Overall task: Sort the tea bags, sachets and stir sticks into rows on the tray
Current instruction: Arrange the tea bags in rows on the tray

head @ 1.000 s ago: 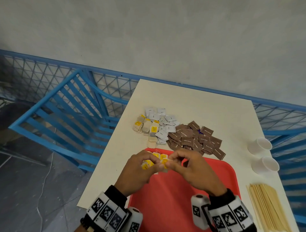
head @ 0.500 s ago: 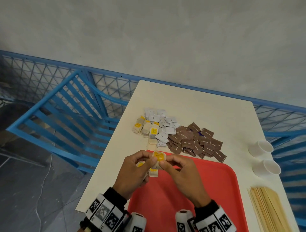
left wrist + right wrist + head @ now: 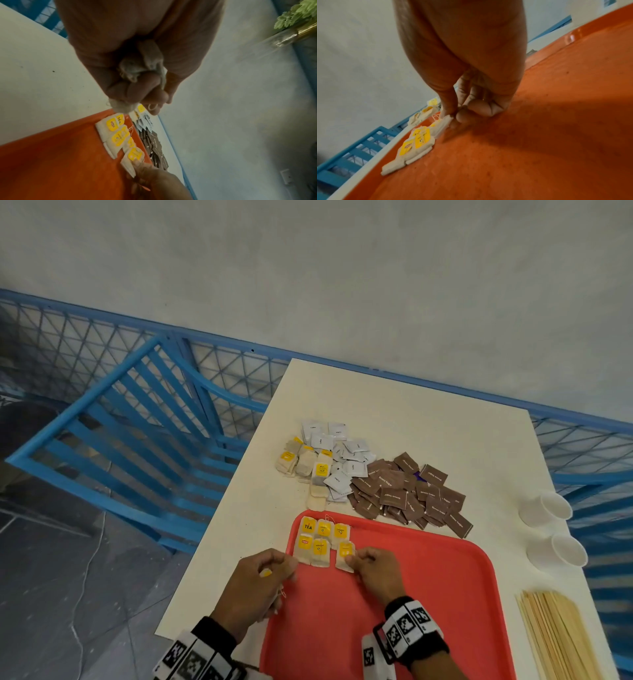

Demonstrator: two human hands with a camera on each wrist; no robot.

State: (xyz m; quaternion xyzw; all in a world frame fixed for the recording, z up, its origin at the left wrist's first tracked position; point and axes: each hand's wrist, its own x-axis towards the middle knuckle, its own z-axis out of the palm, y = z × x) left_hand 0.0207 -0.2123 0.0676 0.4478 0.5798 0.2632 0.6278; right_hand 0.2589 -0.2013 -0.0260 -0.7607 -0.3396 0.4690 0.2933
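Note:
A red tray [image 3: 428, 594] lies at the table's near edge. Several yellow-tagged tea bags [image 3: 320, 539] lie in rows at its far left corner. My right hand [image 3: 371, 565] pinches the near edge of the rightmost tea bag [image 3: 345, 556] against the tray [image 3: 539, 135]; the pinch on that bag [image 3: 444, 125] shows in the right wrist view. My left hand [image 3: 263, 573] hovers at the tray's left rim, fingers curled round a bunch of tea bags [image 3: 142, 63]. Loose tea bags [image 3: 305, 463], white sachets [image 3: 342, 453] and brown sachets [image 3: 407, 494] are piled beyond the tray. Stir sticks [image 3: 561, 635] lie at right.
Two white paper cups [image 3: 548, 508] lie on their sides at the table's right edge. A blue metal chair [image 3: 137, 433] and blue mesh fence stand left of and behind the cream table [image 3: 411, 412]. A grey wall is behind.
My hands were together over the tray's far edge working a tea bag loose. They have now parted; the right hand has set a tea bag down beside the row.

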